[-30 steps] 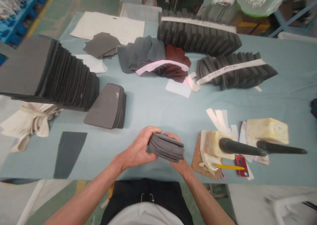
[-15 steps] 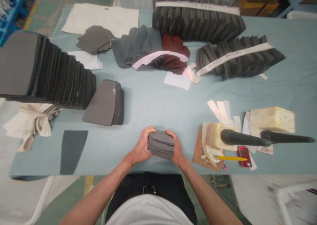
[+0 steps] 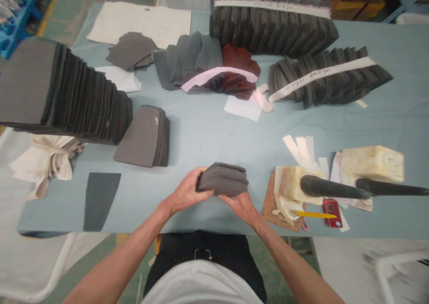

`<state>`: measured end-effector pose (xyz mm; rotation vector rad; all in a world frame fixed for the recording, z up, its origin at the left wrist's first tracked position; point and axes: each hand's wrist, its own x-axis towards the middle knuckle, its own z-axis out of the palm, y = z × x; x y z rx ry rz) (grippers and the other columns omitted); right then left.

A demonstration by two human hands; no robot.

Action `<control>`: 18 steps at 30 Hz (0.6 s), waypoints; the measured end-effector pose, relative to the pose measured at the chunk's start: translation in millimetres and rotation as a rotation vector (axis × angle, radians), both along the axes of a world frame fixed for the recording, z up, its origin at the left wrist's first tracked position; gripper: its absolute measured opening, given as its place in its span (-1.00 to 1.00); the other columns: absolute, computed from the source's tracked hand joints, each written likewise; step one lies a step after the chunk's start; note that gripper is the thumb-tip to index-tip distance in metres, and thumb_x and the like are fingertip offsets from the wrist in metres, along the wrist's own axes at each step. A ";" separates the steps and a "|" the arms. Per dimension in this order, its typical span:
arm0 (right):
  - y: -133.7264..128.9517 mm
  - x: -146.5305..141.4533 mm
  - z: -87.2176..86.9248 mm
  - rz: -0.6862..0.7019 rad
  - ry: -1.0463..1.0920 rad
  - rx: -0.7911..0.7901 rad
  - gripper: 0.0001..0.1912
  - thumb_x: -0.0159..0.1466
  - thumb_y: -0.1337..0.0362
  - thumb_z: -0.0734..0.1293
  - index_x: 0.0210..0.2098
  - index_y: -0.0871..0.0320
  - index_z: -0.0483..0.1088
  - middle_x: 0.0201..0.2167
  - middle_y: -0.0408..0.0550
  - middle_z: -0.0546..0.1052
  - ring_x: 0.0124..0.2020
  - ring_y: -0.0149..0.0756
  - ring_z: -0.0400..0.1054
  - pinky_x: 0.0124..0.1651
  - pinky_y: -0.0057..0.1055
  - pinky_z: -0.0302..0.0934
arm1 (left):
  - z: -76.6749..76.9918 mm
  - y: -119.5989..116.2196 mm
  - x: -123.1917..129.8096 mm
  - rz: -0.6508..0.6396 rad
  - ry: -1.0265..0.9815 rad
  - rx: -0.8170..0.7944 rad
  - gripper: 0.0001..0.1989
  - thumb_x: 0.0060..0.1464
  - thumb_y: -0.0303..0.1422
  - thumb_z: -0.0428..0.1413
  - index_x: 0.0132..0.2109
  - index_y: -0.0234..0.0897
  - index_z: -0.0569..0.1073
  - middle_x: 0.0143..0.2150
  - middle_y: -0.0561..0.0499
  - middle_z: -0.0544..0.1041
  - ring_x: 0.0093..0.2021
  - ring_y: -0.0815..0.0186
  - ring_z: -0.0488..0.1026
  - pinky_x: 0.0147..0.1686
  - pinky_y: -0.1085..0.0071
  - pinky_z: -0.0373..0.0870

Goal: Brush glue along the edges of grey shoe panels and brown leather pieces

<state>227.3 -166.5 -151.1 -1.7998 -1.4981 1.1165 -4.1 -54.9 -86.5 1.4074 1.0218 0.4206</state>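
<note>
Near the front edge of the table, both my hands hold one stack of dark grey cut pieces. My left hand wraps its left end, thumb along the near side. At the lower right, my right hand grips the stack with its thumb on the near face; its other fingers are partly hidden. A single dark flat piece lies to the left. Farther back on that side stands a small pile of grey panels, beside a long row of larger panels.
To the right are two pale blocks with black handles, a yellow tool, a red box-like item and white strips. Banded bundles line the back of the table. Cloth strips lie at left.
The stack has been turned so its long layered side shows, and it reaches farther right. My left thumb has come round to the near side, and my right hand has shifted lower.
</note>
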 end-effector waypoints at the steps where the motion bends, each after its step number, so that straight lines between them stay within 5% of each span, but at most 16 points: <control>1: -2.3 -4.2 5.7 -0.005 0.076 -0.029 -0.56 0.49 0.03 0.44 0.21 0.19 0.47 0.14 0.08 0.56 0.09 -0.14 0.54 0.16 -0.05 0.52 | 4.5 4.1 -1.6 0.001 -0.010 -0.041 -0.38 0.03 -0.15 0.41 0.21 -0.20 0.49 0.09 -0.08 0.60 0.12 0.03 0.52 0.23 0.15 0.44; 7: -5.8 -27.3 34.0 -0.107 0.491 -0.170 -0.35 0.40 -0.18 0.40 0.27 0.15 0.46 0.12 0.13 0.66 0.09 -0.06 0.60 0.18 -0.02 0.55 | 7.6 9.2 -12.4 0.029 -0.084 -0.317 -0.31 0.01 0.04 0.44 0.17 -0.27 0.56 0.06 -0.13 0.67 0.03 0.01 0.60 -0.06 0.24 0.58; 14: -5.2 -48.3 45.0 -0.280 0.616 -0.286 -0.33 0.34 -0.18 0.42 0.26 0.12 0.47 0.19 0.12 0.63 0.25 0.03 0.53 0.37 0.04 0.42 | -2.8 -24.8 -32.9 0.266 -0.200 -0.510 -0.27 0.09 0.21 0.36 0.18 -0.23 0.58 0.06 -0.16 0.68 -0.01 0.09 0.61 -0.06 0.28 0.57; 18: -7.9 -67.0 45.0 -0.383 0.655 -0.316 -0.35 0.40 -0.22 0.33 0.27 0.09 0.44 0.26 0.12 0.59 0.31 -0.02 0.50 0.41 -0.02 0.39 | -10.6 -55.3 -20.1 0.443 -0.295 -0.520 -0.14 0.06 0.32 0.31 0.26 -0.22 0.52 0.23 -0.26 0.62 0.14 -0.03 0.60 0.08 0.15 0.58</control>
